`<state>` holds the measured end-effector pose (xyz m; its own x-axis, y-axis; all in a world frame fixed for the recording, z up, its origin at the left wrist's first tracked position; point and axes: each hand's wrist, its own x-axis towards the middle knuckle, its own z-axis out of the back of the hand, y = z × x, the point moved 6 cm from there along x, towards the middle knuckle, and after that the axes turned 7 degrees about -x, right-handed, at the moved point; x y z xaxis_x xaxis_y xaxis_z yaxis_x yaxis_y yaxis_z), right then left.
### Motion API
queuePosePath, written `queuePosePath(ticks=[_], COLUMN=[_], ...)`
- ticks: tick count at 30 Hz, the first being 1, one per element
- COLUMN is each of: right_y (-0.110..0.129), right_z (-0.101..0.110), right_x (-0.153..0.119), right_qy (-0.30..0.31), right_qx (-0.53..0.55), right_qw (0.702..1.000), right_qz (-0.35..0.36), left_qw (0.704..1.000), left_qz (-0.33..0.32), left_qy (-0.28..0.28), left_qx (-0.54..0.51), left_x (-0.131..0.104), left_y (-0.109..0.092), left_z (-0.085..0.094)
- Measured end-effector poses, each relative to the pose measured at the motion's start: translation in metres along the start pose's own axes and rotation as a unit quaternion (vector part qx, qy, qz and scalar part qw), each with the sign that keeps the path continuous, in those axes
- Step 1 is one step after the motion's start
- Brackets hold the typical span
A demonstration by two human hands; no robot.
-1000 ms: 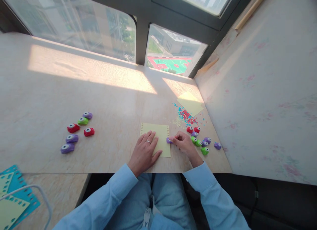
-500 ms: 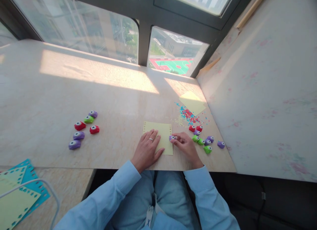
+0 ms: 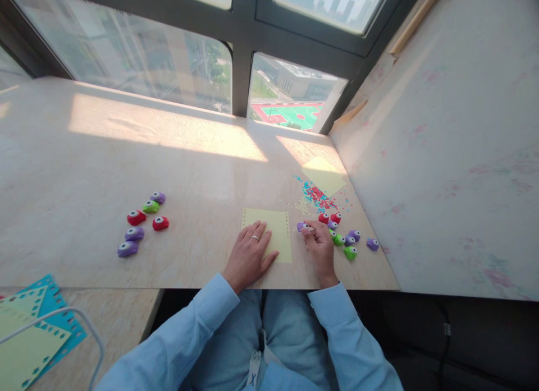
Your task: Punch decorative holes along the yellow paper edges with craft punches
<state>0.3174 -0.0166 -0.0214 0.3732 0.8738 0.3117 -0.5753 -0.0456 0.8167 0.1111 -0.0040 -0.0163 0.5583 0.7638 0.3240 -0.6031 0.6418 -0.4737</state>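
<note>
My left hand [image 3: 251, 248] lies flat on a pale yellow sheet of paper [image 3: 275, 220], fingers stretched out, a ring on one finger. Small holes run along the sheet's left and right edges. Just right of the sheet and apart from it, my right hand [image 3: 320, 248] pinches a small purple craft hole punch [image 3: 302, 226] between thumb and fingers. Beside that hand sit several more punches: red ones [image 3: 336, 217], green ones [image 3: 350, 253] and purple ones [image 3: 373, 244].
Behind the right-hand punches lies a scatter of red, blue and yellow paper bits [image 3: 316, 197], near another yellow sheet [image 3: 324, 175]. Several punches [image 3: 136, 217] stand at the left. Blue and yellow punched sheets [image 3: 63, 329] and a white cable [image 3: 82, 315] are lower left. A wall [image 3: 442, 183] bounds the right.
My right hand has drawn the purple hole punch off the sheet's right edge and away to the right. My left hand stays on the paper. The view has shifted slightly.
</note>
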Motion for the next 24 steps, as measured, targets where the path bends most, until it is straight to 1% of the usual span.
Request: queuePosePath(ticks=[3, 6, 9, 11, 12, 13, 14, 16, 18, 19, 21, 23, 24], right_y=[-0.004, -0.003, 0.003, 0.012, 0.017, 0.024, 0.031, 0.046, 0.061, 0.067, 0.077, 0.082, 0.083], right_z=[-0.001, 0.0, -0.002, -0.004, -0.006, -0.008, -0.009, -0.014, -0.019, -0.022, -0.027, -0.031, -0.033], right_x=[-0.002, -0.006, -0.012, -0.018, -0.021, -0.025, -0.027, -0.031, -0.032, -0.032, -0.031, -0.03, -0.03], right_qy=[0.007, 0.008, 0.035, 0.069, 0.087, 0.105, 0.12, 0.149, 0.176, 0.187, 0.2, 0.209, 0.211], right_qx=[0.057, 0.096, 0.138, 0.169, 0.182, 0.193, 0.2, 0.207, 0.205, 0.202, 0.199, 0.204, 0.206], right_qw=[0.998, 0.994, 0.987, 0.98, 0.977, 0.974, 0.971, 0.967, 0.963, 0.961, 0.958, 0.955, 0.954], right_qz=[-0.037, -0.06, -0.074, -0.073, -0.067, -0.057, -0.046, -0.021, 0.011, 0.026, 0.046, 0.049, 0.046], left_qw=[0.999, 0.993, 0.983, 0.972, 0.961, 0.945, 0.922, 0.86, 0.801, 0.779, 0.745, 0.714, 0.704], left_qz=[-0.006, -0.014, -0.007, 0.022, 0.047, 0.075, 0.106, 0.151, 0.169, 0.172, 0.176, 0.18, 0.181], left_qy=[-0.038, -0.098, -0.146, -0.15, -0.138, -0.116, -0.086, -0.011, 0.041, 0.054, 0.062, 0.074, 0.083], left_qx=[-0.023, -0.057, -0.108, -0.181, -0.234, -0.296, -0.363, -0.487, -0.572, -0.601, -0.641, -0.672, -0.682], left_x=[0.0, -0.002, -0.004, -0.003, -0.001, 0.001, 0.003, 0.006, 0.008, 0.008, 0.007, 0.006, 0.005], left_y=[-0.001, -0.003, -0.005, -0.004, -0.002, -0.001, 0.001, 0.001, 0.0, 0.001, 0.003, 0.005, 0.006], left_z=[0.005, 0.015, 0.027, 0.034, 0.035, 0.036, 0.034, 0.029, 0.025, 0.024, 0.025, 0.026, 0.027])
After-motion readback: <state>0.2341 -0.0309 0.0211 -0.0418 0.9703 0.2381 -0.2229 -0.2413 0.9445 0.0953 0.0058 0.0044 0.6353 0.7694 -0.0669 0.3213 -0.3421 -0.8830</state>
